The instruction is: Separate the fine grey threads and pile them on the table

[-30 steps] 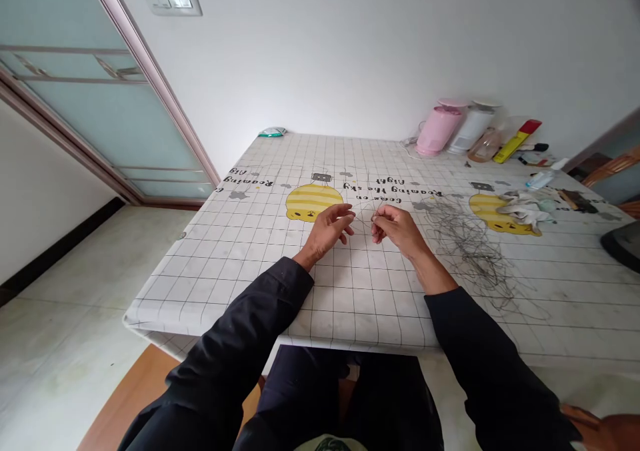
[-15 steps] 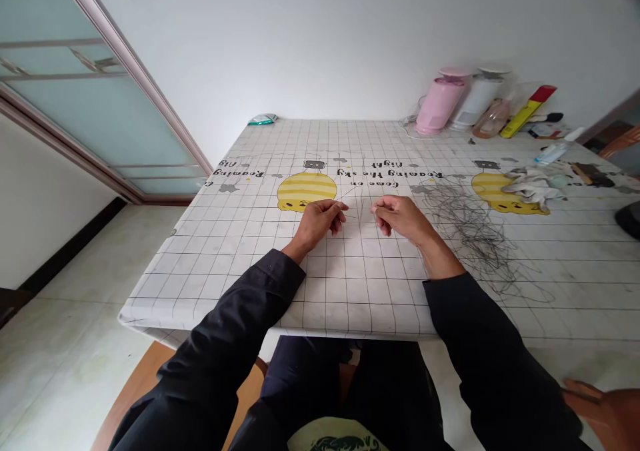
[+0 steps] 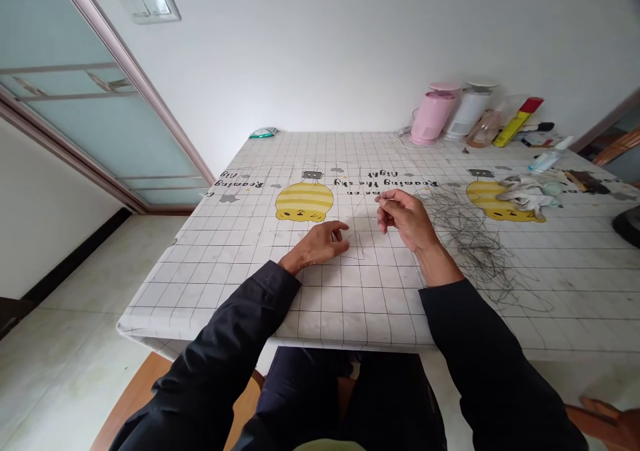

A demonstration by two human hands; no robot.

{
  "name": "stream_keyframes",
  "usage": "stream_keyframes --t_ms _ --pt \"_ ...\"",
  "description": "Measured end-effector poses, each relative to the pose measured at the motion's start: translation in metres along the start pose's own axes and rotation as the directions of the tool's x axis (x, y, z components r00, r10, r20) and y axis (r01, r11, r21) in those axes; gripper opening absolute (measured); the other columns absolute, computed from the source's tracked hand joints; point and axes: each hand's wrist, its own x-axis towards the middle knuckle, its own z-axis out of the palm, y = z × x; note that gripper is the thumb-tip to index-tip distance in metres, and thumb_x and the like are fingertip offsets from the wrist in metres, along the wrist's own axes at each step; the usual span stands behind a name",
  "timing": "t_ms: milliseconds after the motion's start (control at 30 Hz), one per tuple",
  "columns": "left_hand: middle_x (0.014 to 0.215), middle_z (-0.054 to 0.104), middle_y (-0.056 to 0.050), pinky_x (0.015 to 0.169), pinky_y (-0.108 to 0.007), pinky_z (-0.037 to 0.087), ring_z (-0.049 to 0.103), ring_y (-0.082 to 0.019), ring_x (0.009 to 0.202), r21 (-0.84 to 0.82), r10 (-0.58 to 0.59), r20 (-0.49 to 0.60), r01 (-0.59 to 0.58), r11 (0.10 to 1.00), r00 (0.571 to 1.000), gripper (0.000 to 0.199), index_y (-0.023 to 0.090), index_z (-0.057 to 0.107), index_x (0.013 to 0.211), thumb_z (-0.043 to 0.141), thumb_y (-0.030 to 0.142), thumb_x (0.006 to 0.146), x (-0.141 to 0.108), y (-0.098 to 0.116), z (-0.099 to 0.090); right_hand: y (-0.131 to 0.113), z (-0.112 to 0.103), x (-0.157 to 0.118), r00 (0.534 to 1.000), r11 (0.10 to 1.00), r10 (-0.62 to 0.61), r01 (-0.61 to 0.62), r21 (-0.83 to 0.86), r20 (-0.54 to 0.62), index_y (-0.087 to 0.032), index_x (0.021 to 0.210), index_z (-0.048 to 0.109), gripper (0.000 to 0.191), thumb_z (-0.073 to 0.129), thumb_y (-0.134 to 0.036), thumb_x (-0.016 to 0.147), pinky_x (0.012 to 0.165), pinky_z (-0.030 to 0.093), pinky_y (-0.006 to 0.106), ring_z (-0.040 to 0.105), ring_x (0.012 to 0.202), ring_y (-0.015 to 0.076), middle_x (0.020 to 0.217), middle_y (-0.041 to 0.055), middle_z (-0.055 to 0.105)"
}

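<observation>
My right hand is raised over the checked tablecloth, with thumb and forefinger pinched on what looks like a thin strand of thread or wire. Lower and to its left, my left hand hovers close to the cloth, thumb and fingers apart and nothing visible in them. Between the hands lies a short dark strand, bent and hard to make out against the grid lines. A loose tangle of thin dark strands spreads over the table just right of my right wrist.
Along the wall stand a pink cylinder, a white cylinder, a bottle and a yellow-red box. A crumpled cloth and a clear bottle are at right. A green packet sits at the far left corner.
My left hand has opened its pinch and moved down, nearer my body. My right hand has turned slightly upward, still pinched. The camera view has tilted up a little.
</observation>
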Motion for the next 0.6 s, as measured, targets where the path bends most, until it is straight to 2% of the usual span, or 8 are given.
stream_keyframes --t_ms 100,167,233,333,467,600 --pt "0.123 0.078 -0.013 0.087 -0.038 0.055 0.069 -0.024 0.099 -0.127 -0.004 -0.198 -0.022 0.992 0.980 0.043 0.016 0.078 0.131 0.070 0.032 0.092 0.001 -0.001 -0.004 0.001 0.003 -0.002 0.999 1.000 0.009 -0.010 0.026 0.041 -0.023 0.105 0.077 0.029 0.088 -0.047 0.093 0.052 0.051 0.030 0.062 0.055 0.0150 0.073 -0.0004 0.069" --pt "0.126 0.080 -0.015 0.086 -0.038 0.055 0.071 -0.025 0.102 -0.354 -0.032 -0.221 -0.049 0.934 0.975 0.041 0.015 0.078 0.130 0.068 0.036 0.097 0.004 -0.001 -0.007 0.002 0.006 -0.003 0.997 0.999 0.013 -0.017 0.049 0.075 -0.023 0.107 0.079 0.028 0.088 -0.046 0.094 0.051 0.050 0.030 0.061 0.055 0.0149 0.072 -0.0007 0.067" --pt "0.123 0.082 -0.017 0.087 -0.037 0.055 0.073 -0.025 0.105 -0.578 -0.041 -0.148 -0.053 0.815 0.988 0.042 0.015 0.079 0.128 0.068 0.044 0.101 0.007 -0.002 -0.010 0.005 0.009 -0.004 0.993 0.997 0.020 -0.029 0.069 0.119 -0.024 0.108 0.080 0.026 0.088 -0.045 0.096 0.051 0.049 0.030 0.059 0.056 0.0148 0.071 -0.0011 0.065" --pt "0.117 0.083 -0.019 0.091 -0.038 0.055 0.074 -0.025 0.105 -0.742 -0.005 -0.040 -0.026 0.670 0.999 0.046 0.013 0.082 0.121 0.071 0.054 0.102 0.011 -0.003 -0.012 0.009 0.014 -0.005 0.980 0.996 0.040 -0.055 0.070 0.194 -0.024 0.110 0.082 0.025 0.088 -0.045 0.098 0.052 0.049 0.030 0.058 0.057 0.0150 0.070 -0.0011 0.064" --pt "0.112 0.083 -0.019 0.089 -0.038 0.056 0.075 -0.024 0.097 -0.806 0.061 0.039 -0.005 0.592 0.997 0.050 0.011 0.084 0.119 0.074 0.057 0.101 0.013 -0.004 -0.014 0.012 0.019 -0.007 0.968 0.997 0.052 -0.066 0.049 0.245 -0.024 0.112 0.083 0.027 0.088 -0.046 0.099 0.052 0.049 0.030 0.058 0.057 0.0151 0.069 -0.0009 0.064" --pt "0.107 0.083 -0.018 0.083 -0.036 0.057 0.075 -0.022 0.090 -0.829 0.077 0.122 0.059 0.556 0.990 0.057 0.012 0.084 0.115 0.073 0.066 0.102 0.013 -0.004 -0.015 0.013 0.023 -0.008 0.972 0.997 0.054 -0.066 0.048 0.228 -0.023 0.109 0.081 0.028 0.088 -0.048 0.098 0.052 0.050 0.031 0.060 0.056 0.0156 0.070 -0.0006 0.067"
